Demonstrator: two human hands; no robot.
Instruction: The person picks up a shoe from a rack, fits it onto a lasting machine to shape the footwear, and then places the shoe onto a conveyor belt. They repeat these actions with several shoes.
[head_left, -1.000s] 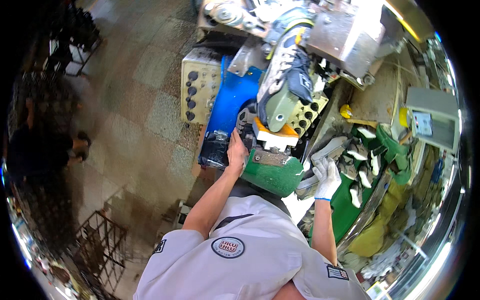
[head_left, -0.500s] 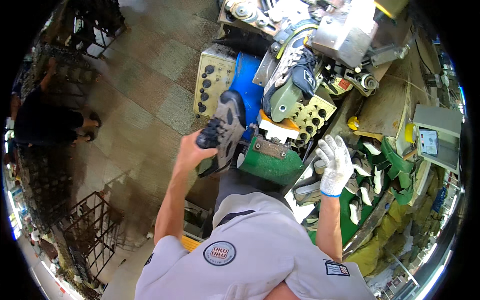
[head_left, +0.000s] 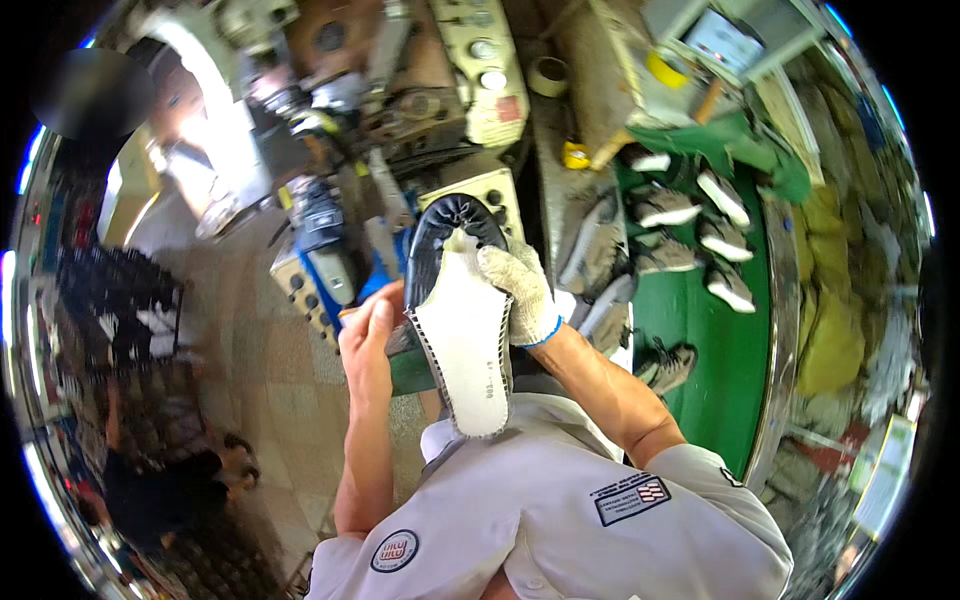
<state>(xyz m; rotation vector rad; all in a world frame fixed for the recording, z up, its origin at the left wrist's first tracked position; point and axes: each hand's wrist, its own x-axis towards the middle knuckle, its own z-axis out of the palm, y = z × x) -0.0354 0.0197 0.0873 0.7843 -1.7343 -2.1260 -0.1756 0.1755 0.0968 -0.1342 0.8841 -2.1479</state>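
An unsoled shoe upper (head_left: 462,320) is held up in front of my chest, bottom towards me and toe away. Its underside is white with stitched edges, and the toe is gathered black material. Gloved in white, my right hand (head_left: 522,290) grips its right side with the thumb over the edge. My bare left hand (head_left: 368,335) is closed beside the upper's left edge. Its fingertips reach towards that edge, but what they hold, if anything, is hidden. Beyond my left hand, a dark shoe (head_left: 320,215) appears to sit in the machine, above a grey-green heel form (head_left: 335,275).
A green-topped bench (head_left: 720,370) on the right carries several grey shoes (head_left: 668,208). Control boxes with knobs (head_left: 305,295) flank the machine. A yellow tape roll (head_left: 667,68) lies by a grey tray. Another person (head_left: 160,480) is at far left.
My view has turned right. My right hand, open and apart before, now grips a shoe upper held bottom-up. My left hand, which held a shoe by its side, is now closed beside the upper.
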